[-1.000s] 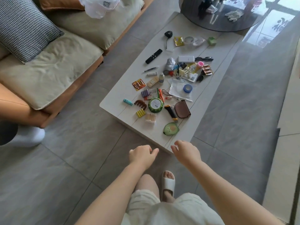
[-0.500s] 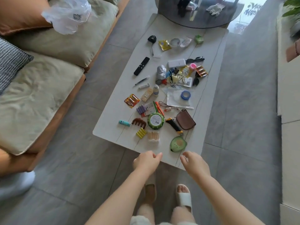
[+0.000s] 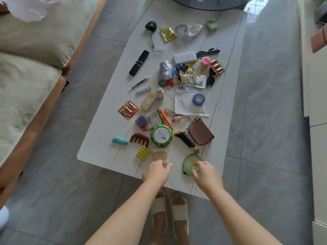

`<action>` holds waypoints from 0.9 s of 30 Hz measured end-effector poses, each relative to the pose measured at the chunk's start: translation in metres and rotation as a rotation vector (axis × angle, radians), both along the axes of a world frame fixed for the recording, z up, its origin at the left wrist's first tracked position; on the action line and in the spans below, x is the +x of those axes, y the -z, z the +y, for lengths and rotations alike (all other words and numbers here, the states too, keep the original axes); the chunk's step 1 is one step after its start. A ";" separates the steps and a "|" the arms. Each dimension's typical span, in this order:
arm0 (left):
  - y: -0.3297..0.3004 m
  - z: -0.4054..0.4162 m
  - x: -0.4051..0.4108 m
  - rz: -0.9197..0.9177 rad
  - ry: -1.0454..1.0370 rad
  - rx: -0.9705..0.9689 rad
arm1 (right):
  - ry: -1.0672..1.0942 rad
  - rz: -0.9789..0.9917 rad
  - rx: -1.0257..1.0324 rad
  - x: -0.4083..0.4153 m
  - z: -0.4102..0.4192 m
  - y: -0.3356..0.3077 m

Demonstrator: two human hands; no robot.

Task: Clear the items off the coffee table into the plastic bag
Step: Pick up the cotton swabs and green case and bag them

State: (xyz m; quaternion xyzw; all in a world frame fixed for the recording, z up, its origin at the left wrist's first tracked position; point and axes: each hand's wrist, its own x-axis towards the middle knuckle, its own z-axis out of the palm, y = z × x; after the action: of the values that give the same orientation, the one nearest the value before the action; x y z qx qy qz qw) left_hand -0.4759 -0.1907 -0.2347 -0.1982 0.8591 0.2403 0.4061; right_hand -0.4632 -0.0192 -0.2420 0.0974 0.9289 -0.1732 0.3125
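Observation:
The white coffee table (image 3: 99,152) holds several small items. My left hand (image 3: 156,171) reaches over its near edge, and the fingertips touch the near end of a pack of cotton swabs (image 3: 159,154) that lies flat. My right hand (image 3: 207,174) rests its thumb and index finger, spread apart, on a green avocado-shaped pouch (image 3: 189,162) near the front edge. Neither item is lifted. The clear plastic bag (image 3: 30,9) lies on the sofa at the top left, partly cut off by the frame.
Yellow batteries (image 3: 143,152), a brown comb (image 3: 139,139), a round green tin (image 3: 161,135), a utility knife (image 3: 185,140) and a brown pouch (image 3: 200,131) lie just beyond my hands. A beige sofa (image 3: 26,85) runs along the left. A dark round glass table (image 3: 208,4) stands at the far end.
Both hands have moved forward from in front of the table edge onto the table, the left to the cotton swabs, the right to the avocado pouch. The view has moved closer.

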 end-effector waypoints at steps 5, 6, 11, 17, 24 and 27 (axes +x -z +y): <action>0.047 0.006 -0.016 0.061 -0.033 -0.072 | -0.006 -0.064 0.030 -0.009 0.005 0.049; 0.055 0.007 -0.018 0.070 -0.035 -0.080 | -0.005 -0.078 0.038 -0.010 0.006 0.057; 0.088 0.011 -0.023 0.112 -0.058 -0.129 | 0.053 -0.111 0.104 -0.016 0.008 0.093; 0.116 0.012 -0.028 0.115 -0.047 -0.204 | 0.109 -0.102 0.177 -0.018 0.010 0.123; 0.137 0.016 -0.029 0.131 -0.106 -0.247 | 0.095 -0.084 0.251 -0.018 0.006 0.144; 0.144 0.018 -0.032 0.137 -0.124 -0.294 | 0.068 -0.070 0.308 -0.022 0.005 0.149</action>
State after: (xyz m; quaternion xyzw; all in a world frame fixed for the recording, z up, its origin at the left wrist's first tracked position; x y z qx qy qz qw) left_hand -0.5081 -0.1730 -0.3789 -0.2911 0.8967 0.1498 0.2980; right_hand -0.4850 -0.0142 -0.3905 0.1816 0.9292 -0.0356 0.3200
